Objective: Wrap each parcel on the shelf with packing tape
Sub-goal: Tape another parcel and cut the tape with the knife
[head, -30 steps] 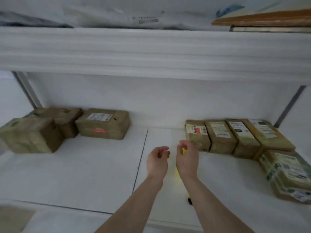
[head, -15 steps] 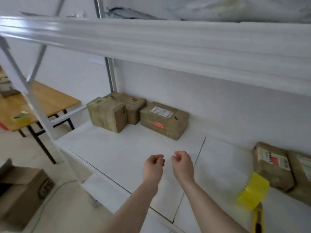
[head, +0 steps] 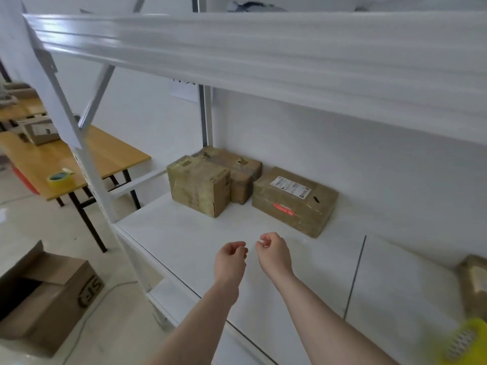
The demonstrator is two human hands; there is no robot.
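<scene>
A: How far along does the taping look?

B: Hard to judge fully. Three parcels sit at the back left of the shelf: a cube-shaped box, a flatter box behind it and touching it, and a labelled box just to their right. All three have a glossy, yellowish sheen, so I'd guess they already carry tape. Another parcel shows at the right edge, cut off, so I cannot tell its state.

A: And the hands?

B: The left hand and the right hand hover side by side over the bare middle of the shelf, fingers loosely curled, holding nothing. The thumb and fingers of each nearly meet, but I see no tape between them.

A: Where is the tape?

B: A yellow dispenser lies blurred at the bottom right corner, well apart from both hands. A second tape roll rests on the wooden tabletop to the left.

A: The room?

B: A white metal rack against a white wall, a pale floor, and an open cardboard carton standing on that floor.
</scene>
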